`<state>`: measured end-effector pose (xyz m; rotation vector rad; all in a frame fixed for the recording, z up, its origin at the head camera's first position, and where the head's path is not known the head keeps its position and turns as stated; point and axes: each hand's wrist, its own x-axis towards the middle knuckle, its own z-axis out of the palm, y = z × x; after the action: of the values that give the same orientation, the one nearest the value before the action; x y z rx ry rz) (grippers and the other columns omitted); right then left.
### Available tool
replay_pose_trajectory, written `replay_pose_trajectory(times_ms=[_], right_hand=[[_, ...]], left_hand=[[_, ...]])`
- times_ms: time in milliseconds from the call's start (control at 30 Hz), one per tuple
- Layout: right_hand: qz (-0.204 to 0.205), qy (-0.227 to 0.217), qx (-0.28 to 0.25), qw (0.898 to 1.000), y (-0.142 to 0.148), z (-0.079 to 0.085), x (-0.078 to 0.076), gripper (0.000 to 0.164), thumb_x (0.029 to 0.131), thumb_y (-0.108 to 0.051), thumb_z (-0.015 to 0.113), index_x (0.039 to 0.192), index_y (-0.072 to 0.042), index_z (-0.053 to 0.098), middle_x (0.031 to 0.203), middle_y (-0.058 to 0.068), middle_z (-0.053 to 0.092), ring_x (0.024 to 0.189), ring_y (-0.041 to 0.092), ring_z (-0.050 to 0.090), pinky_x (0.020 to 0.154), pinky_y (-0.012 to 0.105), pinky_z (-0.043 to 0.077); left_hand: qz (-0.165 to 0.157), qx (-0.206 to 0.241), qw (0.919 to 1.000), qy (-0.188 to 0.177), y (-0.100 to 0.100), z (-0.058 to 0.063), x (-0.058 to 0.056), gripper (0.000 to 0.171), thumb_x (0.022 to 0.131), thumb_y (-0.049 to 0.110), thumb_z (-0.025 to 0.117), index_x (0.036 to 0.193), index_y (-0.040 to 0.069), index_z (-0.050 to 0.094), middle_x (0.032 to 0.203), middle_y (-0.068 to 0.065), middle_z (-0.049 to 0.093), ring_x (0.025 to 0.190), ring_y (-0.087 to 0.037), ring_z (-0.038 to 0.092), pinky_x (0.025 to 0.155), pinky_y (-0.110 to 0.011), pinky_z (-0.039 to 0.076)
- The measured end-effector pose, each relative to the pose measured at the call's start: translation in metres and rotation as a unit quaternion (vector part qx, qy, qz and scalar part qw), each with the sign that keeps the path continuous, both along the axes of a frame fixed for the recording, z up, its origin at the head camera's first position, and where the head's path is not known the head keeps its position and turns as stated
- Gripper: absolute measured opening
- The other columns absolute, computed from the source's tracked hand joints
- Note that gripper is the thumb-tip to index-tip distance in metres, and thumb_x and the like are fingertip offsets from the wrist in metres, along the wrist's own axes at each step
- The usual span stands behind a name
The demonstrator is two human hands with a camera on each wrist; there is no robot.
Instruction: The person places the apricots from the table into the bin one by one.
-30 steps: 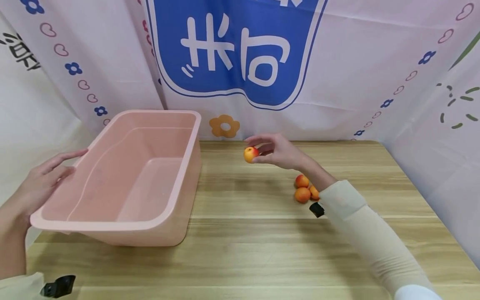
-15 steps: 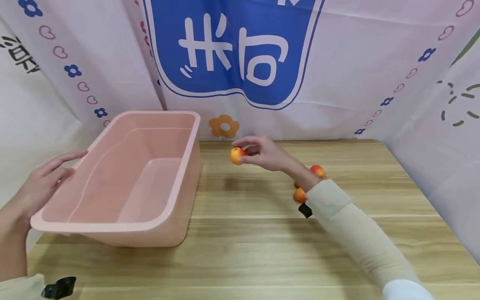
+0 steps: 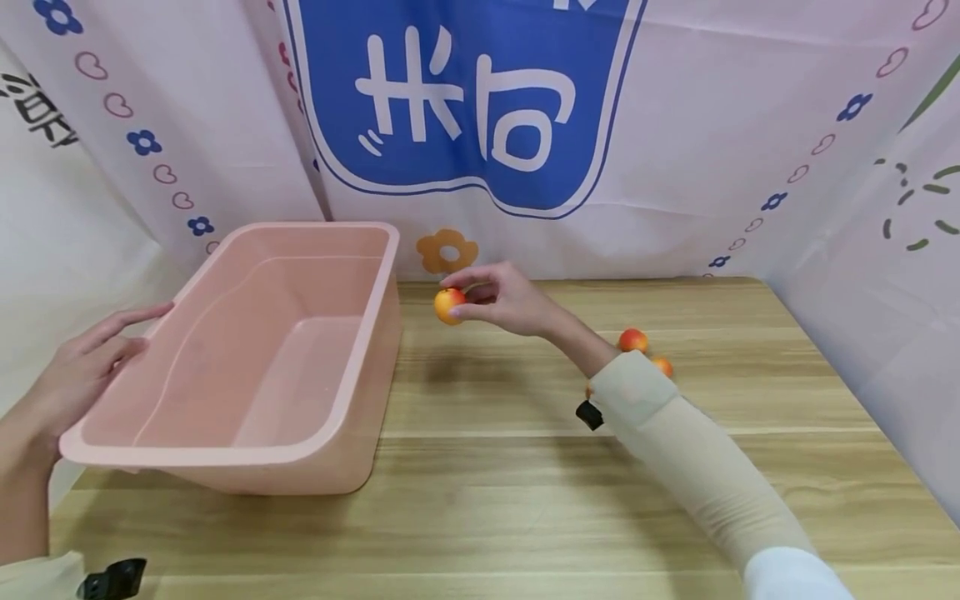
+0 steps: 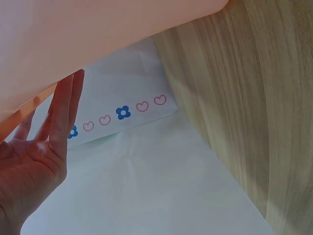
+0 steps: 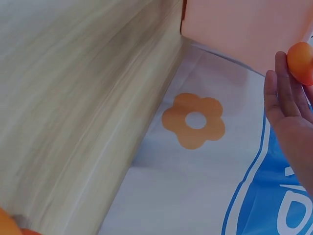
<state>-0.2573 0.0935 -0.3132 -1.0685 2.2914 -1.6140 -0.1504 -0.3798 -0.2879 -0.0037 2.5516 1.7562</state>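
Observation:
My right hand [image 3: 506, 300] pinches a small yellow-and-red apricot [image 3: 450, 306] between thumb and fingertips, above the table and just right of the pink basin [image 3: 384, 333]. In the right wrist view that apricot [image 5: 300, 61] sits at the fingertips near the right edge. My left hand [image 3: 93, 367] is at the basin's left rim; in the left wrist view its fingers [image 4: 59, 112] reach up straight against the outer wall. More apricots [image 3: 633, 340] lie on the table beside my right forearm, one mostly hidden behind the cuff.
The wooden table [image 3: 480, 517] meets a printed cloth [image 3: 697, 167] along its back edge. Pale cloth also rises on the left and right. The basin takes up the table's left part, its inside bare.
My right hand has carried the apricot leftward, closer to the basin. The left hand has stayed at the rim. The apricots on the table show differently around the moving sleeve.

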Motion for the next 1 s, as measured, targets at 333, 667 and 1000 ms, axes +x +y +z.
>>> replay_pose_trajectory(times_ms=[333, 667, 1000], right_hand=[[0.005, 0.019, -0.035, 0.999, -0.019, 0.015, 0.0, 0.031, 0.093, 0.002, 0.075, 0.122, 0.011, 0.069, 0.115, 0.021, 0.073, 0.1, 0.026, 0.075, 0.092, 0.035, 0.061], [0.015, 0.02, -0.038, 0.999, -0.039, 0.033, 0.0, 0.038, 0.09, 0.001, 0.079, 0.125, 0.008, 0.067, 0.119, 0.018, 0.066, 0.105, 0.025, 0.074, 0.094, 0.032, 0.06], [0.047, 0.017, -0.043, 0.998, -0.061, 0.05, 0.003, 0.042, 0.089, 0.003, 0.078, 0.129, 0.009, 0.064, 0.12, 0.019, 0.068, 0.103, 0.023, 0.073, 0.094, 0.03, 0.059]], left_hand=[[-0.007, 0.012, 0.9999, -0.003, -0.001, -0.002, 0.0, 0.048, 0.113, 0.015, 0.04, 0.126, 0.053, 0.065, 0.096, 0.023, 0.071, 0.062, -0.009, 0.069, 0.048, -0.025, 0.056], [-0.004, 0.0, 0.9999, -0.012, -0.001, 0.0, -0.001, 0.047, 0.113, 0.017, 0.04, 0.125, 0.056, 0.064, 0.097, 0.027, 0.068, 0.064, -0.009, 0.07, 0.049, -0.026, 0.057], [-0.005, -0.021, 0.9997, -0.012, -0.002, -0.001, -0.002, 0.048, 0.113, 0.016, 0.04, 0.126, 0.057, 0.062, 0.101, 0.034, 0.063, 0.067, -0.007, 0.07, 0.051, -0.025, 0.057]])
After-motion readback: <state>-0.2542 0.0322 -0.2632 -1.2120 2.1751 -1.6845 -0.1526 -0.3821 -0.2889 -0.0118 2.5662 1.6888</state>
